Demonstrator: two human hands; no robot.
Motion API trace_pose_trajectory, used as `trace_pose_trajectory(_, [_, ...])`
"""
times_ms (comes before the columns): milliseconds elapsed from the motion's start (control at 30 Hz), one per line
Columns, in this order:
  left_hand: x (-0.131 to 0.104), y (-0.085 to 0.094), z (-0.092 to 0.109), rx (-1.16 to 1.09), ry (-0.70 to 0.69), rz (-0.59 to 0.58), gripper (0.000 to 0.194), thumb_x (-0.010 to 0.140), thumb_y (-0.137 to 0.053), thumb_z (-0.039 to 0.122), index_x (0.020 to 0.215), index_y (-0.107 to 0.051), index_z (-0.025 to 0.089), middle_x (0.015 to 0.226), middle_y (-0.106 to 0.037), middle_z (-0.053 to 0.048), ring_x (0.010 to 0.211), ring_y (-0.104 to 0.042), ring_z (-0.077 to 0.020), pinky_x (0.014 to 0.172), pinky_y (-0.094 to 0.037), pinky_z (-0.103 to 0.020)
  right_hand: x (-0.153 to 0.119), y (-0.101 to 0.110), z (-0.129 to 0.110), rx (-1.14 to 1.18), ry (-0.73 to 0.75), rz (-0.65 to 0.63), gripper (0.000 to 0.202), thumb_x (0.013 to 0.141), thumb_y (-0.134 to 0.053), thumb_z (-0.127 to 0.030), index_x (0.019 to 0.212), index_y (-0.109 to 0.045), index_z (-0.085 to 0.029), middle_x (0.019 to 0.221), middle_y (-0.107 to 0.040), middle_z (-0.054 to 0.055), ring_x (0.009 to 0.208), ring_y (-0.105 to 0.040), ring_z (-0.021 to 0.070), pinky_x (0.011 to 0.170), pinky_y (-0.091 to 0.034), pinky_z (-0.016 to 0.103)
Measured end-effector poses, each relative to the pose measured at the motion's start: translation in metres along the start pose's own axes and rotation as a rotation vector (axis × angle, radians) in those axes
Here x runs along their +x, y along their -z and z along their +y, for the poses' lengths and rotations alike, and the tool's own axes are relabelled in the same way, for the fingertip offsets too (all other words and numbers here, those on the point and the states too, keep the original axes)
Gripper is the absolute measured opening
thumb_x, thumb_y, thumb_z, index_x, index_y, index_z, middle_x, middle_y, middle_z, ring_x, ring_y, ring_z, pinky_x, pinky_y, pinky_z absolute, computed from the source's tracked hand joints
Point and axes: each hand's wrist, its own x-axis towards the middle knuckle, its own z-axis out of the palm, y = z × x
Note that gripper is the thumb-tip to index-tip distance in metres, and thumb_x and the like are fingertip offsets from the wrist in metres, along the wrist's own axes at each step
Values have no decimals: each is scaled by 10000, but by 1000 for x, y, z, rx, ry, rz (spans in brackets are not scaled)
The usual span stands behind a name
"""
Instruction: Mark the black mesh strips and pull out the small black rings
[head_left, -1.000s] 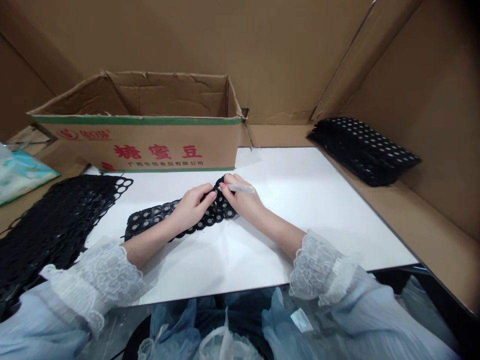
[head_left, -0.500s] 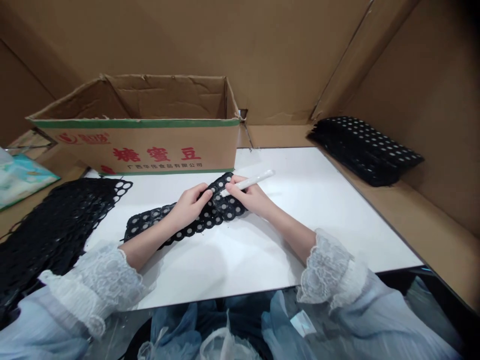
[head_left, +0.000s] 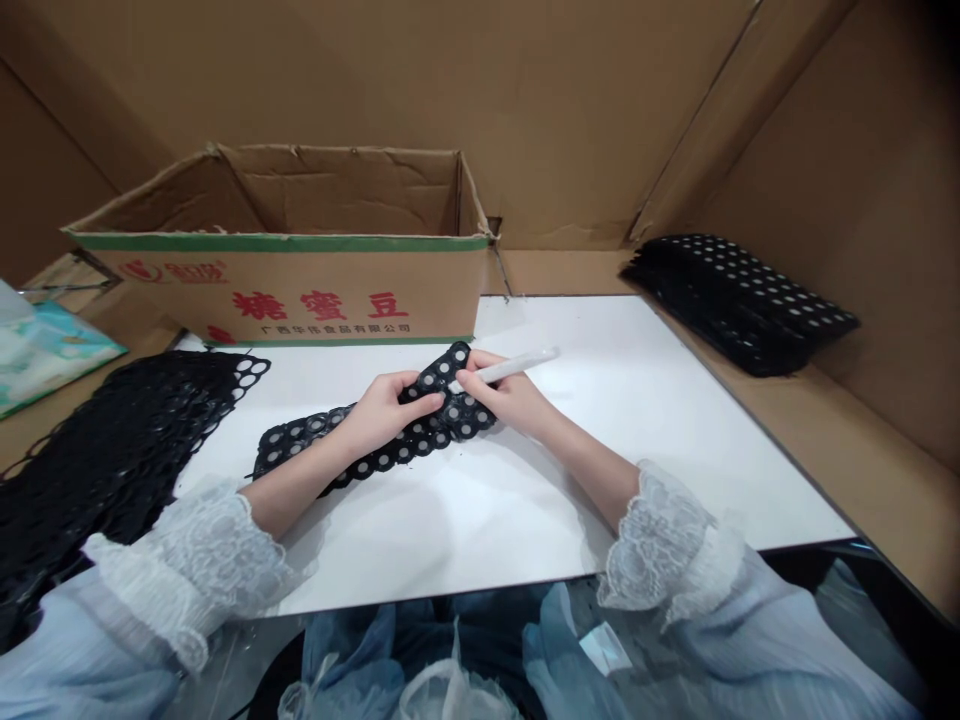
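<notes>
A long black strip with rows of pale round spots [head_left: 384, 456] lies slantwise on the white board, its far right end raised a little between my hands. My left hand [head_left: 386, 413] grips the strip near its middle, thumb pressed on top. My right hand [head_left: 510, 395] pinches a white pen-like tool [head_left: 517, 366] between thumb and fingers, and its other fingers support the strip's right end. The tool's tip points down-left onto the strip, close to my left thumb. What the tip touches is too small to make out.
An open cardboard box [head_left: 300, 290] with red lettering stands behind the strip. Black perforated sheets [head_left: 97, 460] are heaped at left, beside a green-and-white packet [head_left: 52, 350]. A stack of black dotted sheets [head_left: 739, 300] lies at right on cardboard. Cardboard walls enclose the white board [head_left: 637, 450].
My left thumb has slid rightward along the strip, closer to the tool's tip. The right hand still holds the tool at nearly the same slant. The whole view has shifted slightly.
</notes>
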Motion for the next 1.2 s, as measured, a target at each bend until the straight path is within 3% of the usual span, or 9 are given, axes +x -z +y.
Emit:
trace_pose_trajectory(200, [4,-2,-3,135,-90,48,270,764,-521,394,811,-572,133,785,-580,-18,737,-512,-157,677,-391,-265,2,-12,7,-243,150,14,225,833,-397,-269,637,-319,-189,655,-364,-13,618,-382,112,574,-314,246])
trace_pose_trajectory(300, [4,-3,-4,207,-144,85,234,767,-516,373,752,-560,144,744,-545,-7,738,-487,-156,691,-373,-267,4,-23,10,-380,131,86,179,831,-368,-227,660,-325,-194,695,-373,1,621,-390,118,569,-324,246])
trace_pose_trajectory(433, [2,-3,-3,103,-155,38,257,784,-493,385,861,-554,147,828,-563,-23,794,-499,-169,724,-385,-269,6,-28,9,-461,131,171,149,838,-333,-213,691,-344,-193,744,-387,17,632,-399,122,596,-338,257])
trace_pose_trajectory(567, [0,-3,-3,70,-115,10,301,800,-467,415,913,-530,143,857,-571,-29,781,-510,-169,697,-401,-266,4,-17,8,-303,114,156,219,834,-366,-281,640,-315,-193,663,-356,-9,597,-368,111,566,-318,249])
trace_pose_trajectory(733, [-1,-2,-4,153,-124,120,289,805,-456,423,903,-520,158,851,-570,-19,787,-514,-168,699,-402,-268,-1,-2,6,33,-92,22,295,823,-407,-389,622,-332,-186,551,-274,-48,512,-282,82,471,-226,220])
trace_pose_trajectory(933, [1,0,-2,129,-75,63,392,700,-591,441,959,-523,155,893,-598,-35,809,-549,-193,700,-426,-290,-1,-2,3,80,-70,15,271,803,-448,-358,626,-340,-184,579,-306,-45,550,-303,84,503,-242,223])
trace_pose_trajectory(1200, [1,3,6,32,77,-7,337,620,-651,425,769,-581,131,742,-633,-19,667,-578,-167,595,-444,-263,-3,-2,1,103,-97,13,280,801,-445,-382,627,-346,-186,567,-288,-52,533,-292,81,502,-231,225])
